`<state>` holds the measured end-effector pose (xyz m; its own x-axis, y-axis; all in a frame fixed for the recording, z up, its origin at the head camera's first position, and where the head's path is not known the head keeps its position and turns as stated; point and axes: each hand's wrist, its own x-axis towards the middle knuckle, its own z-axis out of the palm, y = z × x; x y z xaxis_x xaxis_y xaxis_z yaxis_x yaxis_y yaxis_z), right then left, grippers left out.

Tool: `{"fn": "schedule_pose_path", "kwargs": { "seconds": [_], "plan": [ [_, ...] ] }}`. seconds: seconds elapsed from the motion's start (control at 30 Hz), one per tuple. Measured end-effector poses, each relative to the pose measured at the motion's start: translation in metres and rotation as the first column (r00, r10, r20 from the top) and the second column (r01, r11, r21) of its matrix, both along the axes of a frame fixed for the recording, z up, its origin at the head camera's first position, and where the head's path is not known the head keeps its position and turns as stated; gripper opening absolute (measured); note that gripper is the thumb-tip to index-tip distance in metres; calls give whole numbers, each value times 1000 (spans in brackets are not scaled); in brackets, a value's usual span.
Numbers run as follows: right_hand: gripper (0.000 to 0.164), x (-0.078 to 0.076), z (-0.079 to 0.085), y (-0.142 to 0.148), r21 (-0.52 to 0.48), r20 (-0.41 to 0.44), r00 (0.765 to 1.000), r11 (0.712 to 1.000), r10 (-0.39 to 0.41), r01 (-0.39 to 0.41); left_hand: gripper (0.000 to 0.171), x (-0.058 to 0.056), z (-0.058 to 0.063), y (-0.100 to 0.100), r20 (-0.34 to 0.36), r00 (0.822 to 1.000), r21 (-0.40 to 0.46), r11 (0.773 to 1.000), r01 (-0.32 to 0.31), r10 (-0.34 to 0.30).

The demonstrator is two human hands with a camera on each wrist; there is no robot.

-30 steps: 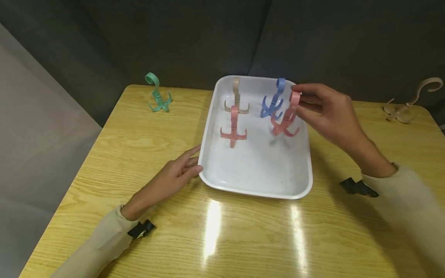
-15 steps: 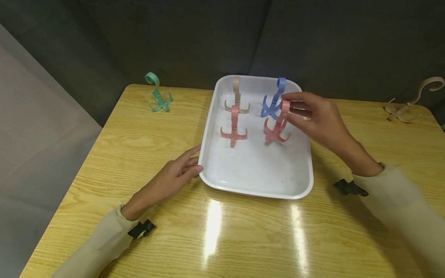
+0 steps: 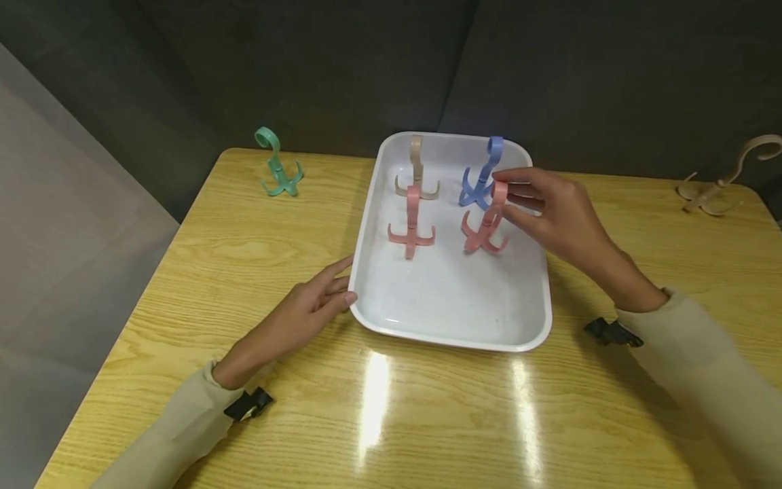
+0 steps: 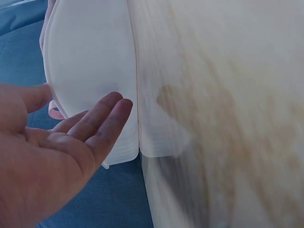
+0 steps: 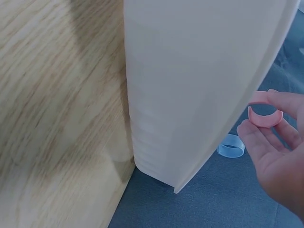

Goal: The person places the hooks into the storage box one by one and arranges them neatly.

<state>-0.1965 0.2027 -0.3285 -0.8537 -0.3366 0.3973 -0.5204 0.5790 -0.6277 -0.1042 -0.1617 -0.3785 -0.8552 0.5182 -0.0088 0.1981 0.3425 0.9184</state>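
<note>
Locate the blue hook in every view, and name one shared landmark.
Head: the blue hook, at the upper right inside the white tray.
Left wrist: not in it.
Right wrist: its loop shows, right of centre, beyond the tray's edge.
Shared landmark: the tray, in all three.

The white tray [image 3: 440, 299] looks like smooth, hard plastic with a bit of shine, and the leaning pink hook [image 3: 480, 238], the upright pink hook [image 3: 412, 227], the blue hook [image 3: 487, 171], the green hook [image 3: 278, 174] and the pale brown hooks [image 3: 417, 160] look like smooth plastic too. The table [image 3: 293, 428] looks like wood with thin lines in it, and its top is so glossy that light makes bright white streaks there. The dark sheet [image 3: 305, 75] at the back and the grey sheet [image 3: 73, 231] at the side look like dull cloth, and the sleeves [image 3: 696, 363] look like matt cloth too.
</note>
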Motion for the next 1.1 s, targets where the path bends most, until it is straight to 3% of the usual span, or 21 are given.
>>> {"fn": "schedule_pose_path", "kwargs": {
  "seconds": [1.1],
  "plan": [
    [52, 5, -6, 3, 48, 8, 1000, 999, -13, 13, 58, 0, 0, 0, -14, 1000, 1, 1000, 2, -2]
  ]
}}
